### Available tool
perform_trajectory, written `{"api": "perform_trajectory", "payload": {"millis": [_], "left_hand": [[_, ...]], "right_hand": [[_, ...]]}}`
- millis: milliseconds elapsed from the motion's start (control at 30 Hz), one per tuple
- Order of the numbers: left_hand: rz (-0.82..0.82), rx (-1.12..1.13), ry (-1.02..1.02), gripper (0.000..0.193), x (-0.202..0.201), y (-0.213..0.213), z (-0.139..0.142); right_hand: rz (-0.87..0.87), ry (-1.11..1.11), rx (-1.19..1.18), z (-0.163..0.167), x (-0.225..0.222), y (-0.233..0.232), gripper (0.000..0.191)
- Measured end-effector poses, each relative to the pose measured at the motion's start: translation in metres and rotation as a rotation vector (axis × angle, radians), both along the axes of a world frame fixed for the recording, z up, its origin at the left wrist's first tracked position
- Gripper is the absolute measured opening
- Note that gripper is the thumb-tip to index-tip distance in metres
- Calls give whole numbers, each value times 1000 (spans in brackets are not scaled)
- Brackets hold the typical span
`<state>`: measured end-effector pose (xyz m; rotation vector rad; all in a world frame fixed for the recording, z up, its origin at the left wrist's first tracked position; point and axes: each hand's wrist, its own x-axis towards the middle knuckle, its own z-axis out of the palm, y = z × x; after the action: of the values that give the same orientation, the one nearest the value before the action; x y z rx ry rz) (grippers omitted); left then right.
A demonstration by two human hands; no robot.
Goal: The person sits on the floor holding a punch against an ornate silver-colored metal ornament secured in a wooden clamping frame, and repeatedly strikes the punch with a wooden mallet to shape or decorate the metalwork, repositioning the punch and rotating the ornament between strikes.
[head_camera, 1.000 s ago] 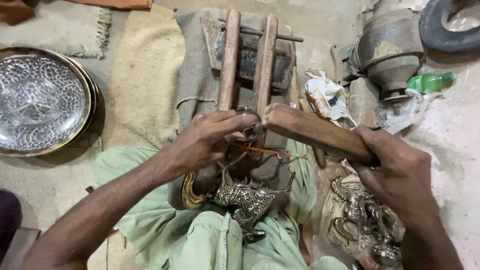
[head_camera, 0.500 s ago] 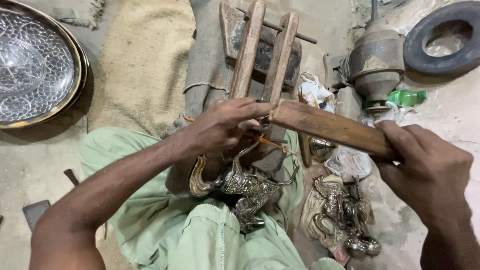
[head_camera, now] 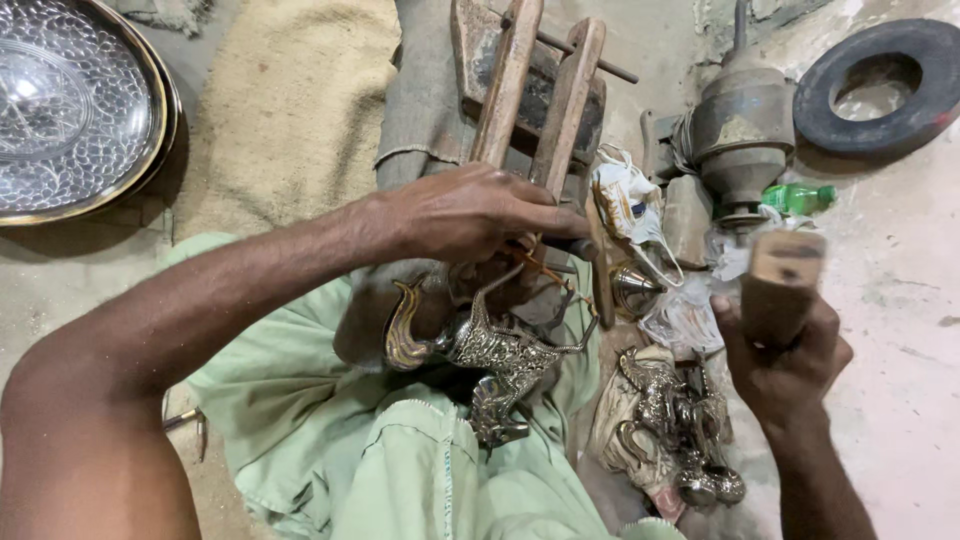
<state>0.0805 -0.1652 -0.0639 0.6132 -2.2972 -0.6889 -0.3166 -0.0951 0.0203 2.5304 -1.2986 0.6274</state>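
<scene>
My left hand is closed around a thin dark metal tool and presses down over an ornate silver and gold metal vessel that rests on my lap in pale green cloth. The vessel's curved gold handle shows at its left. My right hand grips a thick wooden block, raised on end to the right, apart from the vessel. Two upright wooden bars of a clamp stand rise just beyond my left hand.
A large embossed silver tray lies at the top left. More ornate metal pieces sit by my right knee. A metal pot, a green bottle, a black rubber ring and crumpled bags crowd the upper right.
My right hand has swung the wooden block up and back to the right, away from the vessel. My left hand stays on the tool at the vessel.
</scene>
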Motion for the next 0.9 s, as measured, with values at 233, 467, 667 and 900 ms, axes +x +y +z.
{"api": "perform_trajectory", "payload": {"millis": [233, 467, 667, 900], "left_hand": [[-49, -83, 59, 65, 9, 3, -1], [-50, 115, 160, 63, 1, -4, -3], [-82, 64, 110, 72, 4, -6, 0], [12, 124, 8, 69, 3, 5, 3]], "right_hand": [[97, -34, -40, -6, 6, -4, 54], [-37, 4, 21, 17, 31, 0, 58], [56, -205, 1, 14, 19, -18, 38], [156, 148, -190, 21, 27, -47, 42]]}}
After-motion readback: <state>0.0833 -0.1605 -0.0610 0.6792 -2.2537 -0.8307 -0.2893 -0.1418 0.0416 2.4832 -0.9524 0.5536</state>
